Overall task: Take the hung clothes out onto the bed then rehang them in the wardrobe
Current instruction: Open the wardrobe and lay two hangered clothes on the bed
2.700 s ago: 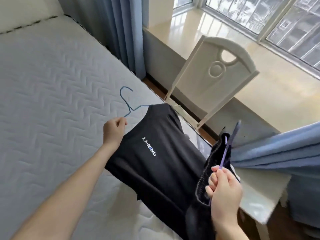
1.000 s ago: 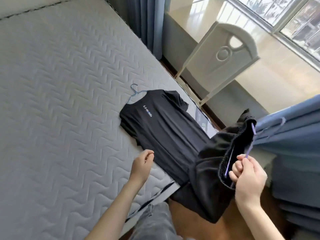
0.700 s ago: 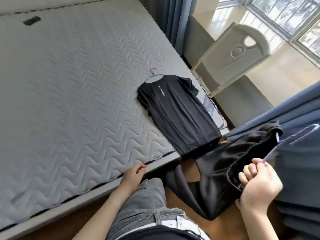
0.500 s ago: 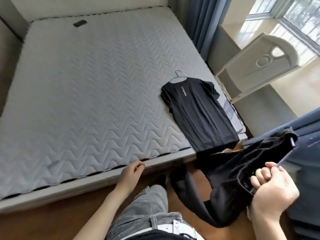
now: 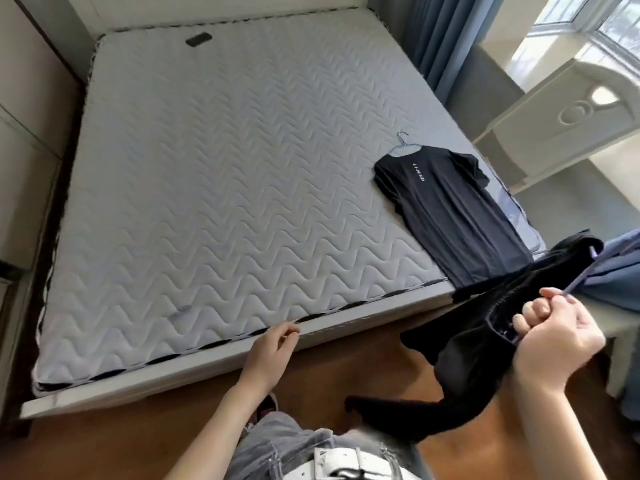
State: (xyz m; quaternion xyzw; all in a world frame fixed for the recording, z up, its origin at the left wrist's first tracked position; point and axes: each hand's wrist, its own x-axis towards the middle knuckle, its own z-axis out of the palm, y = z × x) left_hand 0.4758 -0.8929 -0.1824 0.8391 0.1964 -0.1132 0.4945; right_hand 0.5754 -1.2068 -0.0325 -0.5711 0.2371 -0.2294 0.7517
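A black T-shirt (image 5: 450,209) on a blue wire hanger (image 5: 403,143) lies flat at the right edge of the grey quilted bed (image 5: 214,174). My right hand (image 5: 554,337) grips a purple hanger (image 5: 585,265) with a black garment (image 5: 485,341) draped on it, hanging above the floor off the bed's near right corner. My left hand (image 5: 270,355) hovers by the bed's foot edge, fingers loosely curled and holding nothing.
A white chair (image 5: 568,123) stands right of the bed below the window. Blue curtains (image 5: 436,36) hang at the back right, and more blue fabric (image 5: 620,271) is at the right edge. A small dark object (image 5: 198,39) lies near the headboard. Wooden floor (image 5: 138,441) runs along the foot.
My left hand let go of the T-shirt's hanger and drew back to the foot of the bed. I stepped back, and the black garment in my right hand came off the mattress.
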